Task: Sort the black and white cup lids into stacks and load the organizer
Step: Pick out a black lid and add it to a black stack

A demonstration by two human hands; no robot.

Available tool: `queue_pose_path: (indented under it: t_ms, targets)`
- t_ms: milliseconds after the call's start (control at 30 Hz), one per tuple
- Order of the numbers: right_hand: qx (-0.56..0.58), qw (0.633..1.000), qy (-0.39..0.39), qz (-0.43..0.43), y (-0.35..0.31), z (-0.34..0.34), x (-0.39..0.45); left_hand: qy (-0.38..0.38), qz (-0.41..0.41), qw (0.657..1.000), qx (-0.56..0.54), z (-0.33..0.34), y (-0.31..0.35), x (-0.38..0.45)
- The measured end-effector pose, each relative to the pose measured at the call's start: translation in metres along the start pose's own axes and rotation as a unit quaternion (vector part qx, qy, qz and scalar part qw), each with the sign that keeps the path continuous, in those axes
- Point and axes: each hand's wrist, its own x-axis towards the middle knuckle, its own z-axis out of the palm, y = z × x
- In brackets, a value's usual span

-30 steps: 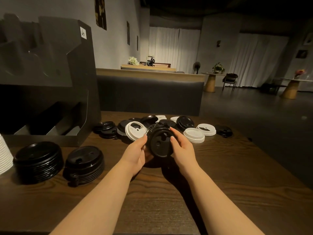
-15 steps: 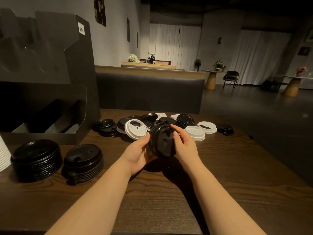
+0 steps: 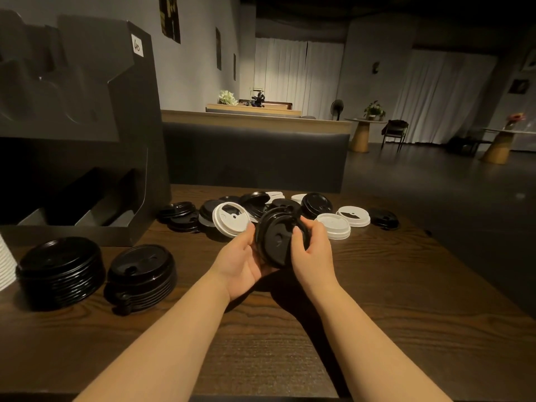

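Wooden table (image 3: 406, 285), organizer (image 3: 87, 140) tag (handwritten, unclear) — both hands hold black lids (image 3: 278, 239)

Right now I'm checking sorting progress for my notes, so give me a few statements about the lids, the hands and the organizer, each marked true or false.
1. Both hands hold black lids above the table. True.
2. Two black stacks stand in front of the organizer. True.
3. The right hand rests flat on the table. False: it grips the held lids, as the left hand does.
4. Only black lids remain in the loose pile. False: white lids lie among them.
5. The organizer's lower slots are packed with white lids. False: no lids show in them.
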Motion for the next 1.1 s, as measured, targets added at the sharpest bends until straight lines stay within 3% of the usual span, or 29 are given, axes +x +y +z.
queue_pose_path:
  t_ms: [133, 233, 300, 467, 600, 767, 833, 967, 1033, 1100]
  targets:
    - [0.023, 0.999, -0.028, 0.026, -0.003, 0.002, 0.000, 0.080, 0.066, 0.993, 0.061, 0.007, 0.000, 0.004]
    - [0.091, 0.988, -0.067, 0.108, -0.002, 0.002, 0.003, 0.220, 0.117, 0.968, -0.027, -0.014, 0.018, 0.015]
    - [0.006, 0.987, -0.117, 0.111, 0.003, -0.001, 0.005, 0.256, 0.143, 0.954, -0.062, -0.035, 0.029, 0.020]
    - [-0.228, 0.951, -0.209, 0.004, 0.013, 0.009, 0.006, 0.233, 0.128, 0.963, -0.036, -0.055, 0.020, 0.025]
    - [-0.371, 0.878, -0.292, -0.078, 0.013, 0.015, 0.008, 0.234, 0.124, 0.959, -0.097, -0.051, 0.022, 0.024]
    - [-0.280, 0.940, -0.092, -0.173, 0.010, 0.007, 0.002, 0.263, 0.094, 0.954, -0.106, -0.053, 0.024, 0.026]
    - [-0.273, 0.941, -0.127, -0.157, 0.015, 0.006, 0.006, 0.261, 0.086, 0.958, -0.083, -0.051, 0.022, 0.027]
    - [-0.261, 0.915, -0.307, -0.005, 0.014, 0.006, 0.009, 0.251, 0.093, 0.962, -0.061, -0.044, 0.021, 0.025]
    - [-0.254, 0.917, -0.309, 0.010, 0.013, 0.007, 0.006, 0.264, 0.086, 0.957, -0.083, -0.042, 0.023, 0.023]
    - [-0.246, 0.932, -0.264, -0.018, 0.009, 0.006, 0.003, 0.264, 0.093, 0.953, -0.119, -0.037, 0.026, 0.018]
